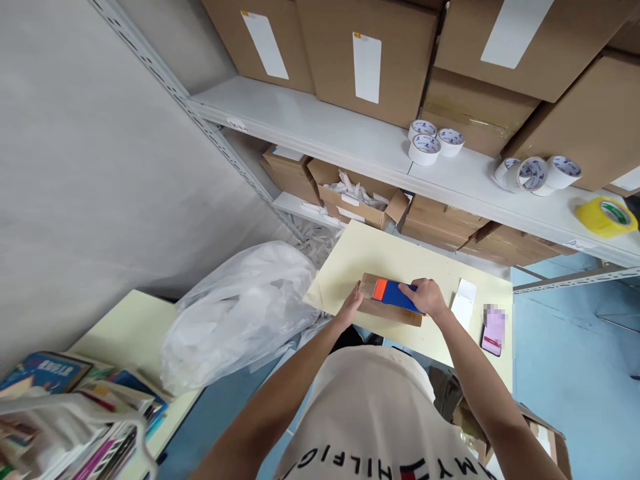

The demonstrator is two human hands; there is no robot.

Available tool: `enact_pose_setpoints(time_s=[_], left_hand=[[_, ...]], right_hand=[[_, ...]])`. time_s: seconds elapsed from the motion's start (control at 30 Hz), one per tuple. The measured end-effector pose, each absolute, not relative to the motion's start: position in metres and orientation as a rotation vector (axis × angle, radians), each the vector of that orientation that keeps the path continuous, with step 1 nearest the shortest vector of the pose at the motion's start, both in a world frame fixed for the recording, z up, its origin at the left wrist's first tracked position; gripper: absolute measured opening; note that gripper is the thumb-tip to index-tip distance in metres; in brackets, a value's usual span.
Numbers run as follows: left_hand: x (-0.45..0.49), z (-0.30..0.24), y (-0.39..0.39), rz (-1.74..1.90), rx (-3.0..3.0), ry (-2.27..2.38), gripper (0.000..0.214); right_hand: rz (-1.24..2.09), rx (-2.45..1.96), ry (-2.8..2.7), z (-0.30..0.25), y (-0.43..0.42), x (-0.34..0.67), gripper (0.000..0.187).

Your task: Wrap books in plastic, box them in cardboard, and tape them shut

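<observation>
A small brown cardboard box (395,314) lies lengthwise near the front edge of the pale yellow table (350,257). Over it is a flat blue object with an orange end (399,294), perhaps a slim carton; its exact kind does not show. My right hand (428,297) is closed on the blue end, thumb on top. My left hand (353,303) grips the left end of the cardboard box, its fingertips partly hidden. Whether the blue object lies inside the box or just on top, I cannot tell.
To the right lie a white slip (464,303) and a phone (493,330). A bulging clear plastic bag (235,313) stands at the left, beyond books (50,373). Behind, a metal shelf (330,133) holds cartons, white tape rolls (425,149) and a yellow tape roll (606,217).
</observation>
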State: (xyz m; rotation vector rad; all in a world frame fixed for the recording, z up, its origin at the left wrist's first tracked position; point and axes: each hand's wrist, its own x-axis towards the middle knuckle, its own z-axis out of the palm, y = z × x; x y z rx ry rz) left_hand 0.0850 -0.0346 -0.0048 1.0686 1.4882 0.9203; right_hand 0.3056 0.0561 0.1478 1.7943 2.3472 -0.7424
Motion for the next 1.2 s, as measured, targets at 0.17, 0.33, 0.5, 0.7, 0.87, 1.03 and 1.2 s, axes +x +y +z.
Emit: enact_pose_setpoints(time_s=[0.17, 0.33, 0.5, 0.7, 0.87, 1.03, 1.2], left_hand=[[0.075, 0.026, -0.012, 0.449, 1.919, 1.51, 0.15], [0.076, 0.047, 0.015, 0.125, 2.32, 1.414, 0.129], [0.078, 0.053, 0.018, 0.155, 2.344, 1.419, 0.117], [0.066, 0.054, 0.015, 0.146, 2.324, 1.402, 0.113], [0.037, 0.056, 0.013, 0.19, 2.296, 1.462, 0.11], [0.015, 0.058, 0.014, 0.166, 2.293, 1.473, 0.106], [0.018, 0.057, 0.01, -0.021, 2.318, 1.535, 0.112]], right_hand=[[-0.745, 1.77, 2.372, 0.148, 0.057, 0.307, 0.057], [-0.743, 1.724, 2.348, 0.151, 0.058, 0.304, 0.055], [-0.766, 1.716, 2.314, 0.157, 0.062, 0.307, 0.054], [-0.81, 1.735, 2.333, 0.159, 0.065, 0.34, 0.052], [-0.966, 1.793, 2.297, 0.149, 0.072, 0.374, 0.052], [-1.082, 1.779, 2.283, 0.129, 0.078, 0.383, 0.052], [-1.15, 1.798, 2.265, 0.103, 0.075, 0.383, 0.05]])
